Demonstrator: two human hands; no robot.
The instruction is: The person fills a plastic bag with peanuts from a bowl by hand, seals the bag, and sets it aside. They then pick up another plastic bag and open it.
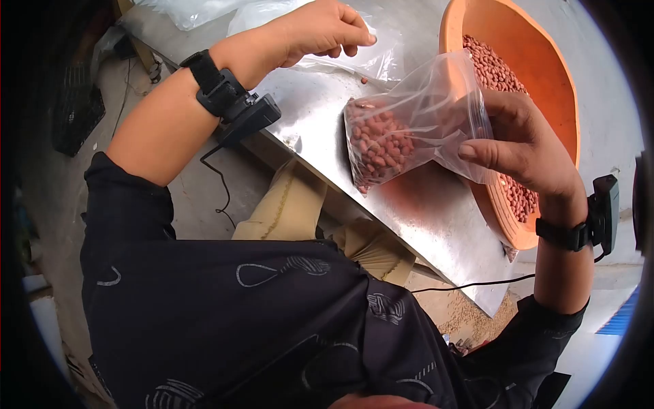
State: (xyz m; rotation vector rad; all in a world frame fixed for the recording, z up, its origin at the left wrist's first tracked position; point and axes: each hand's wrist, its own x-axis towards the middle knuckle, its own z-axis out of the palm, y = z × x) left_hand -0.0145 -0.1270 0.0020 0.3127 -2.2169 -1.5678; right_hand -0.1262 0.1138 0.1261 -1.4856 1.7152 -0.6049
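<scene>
A clear plastic bag [436, 102] rests tilted on the metal table, with red-skinned peanuts [378, 144] gathered in its lower end. My right hand [521, 143] is closed on the open end of this bag, thumb on the near side; its other fingers are partly hidden behind the plastic. Above and to the left of the bag, my left hand [330, 31] hangs apart from it with curled fingers and the fingertips pinched together. Whether anything small sits in that pinch cannot be made out.
A large orange basin [562, 75] stands tilted at the right, holding many more peanuts. Further clear plastic bags [385, 58] lie at the back of the metal table [436, 225]. One loose peanut [364, 80] is on the tabletop. A black cable [470, 286] runs from my right wrist.
</scene>
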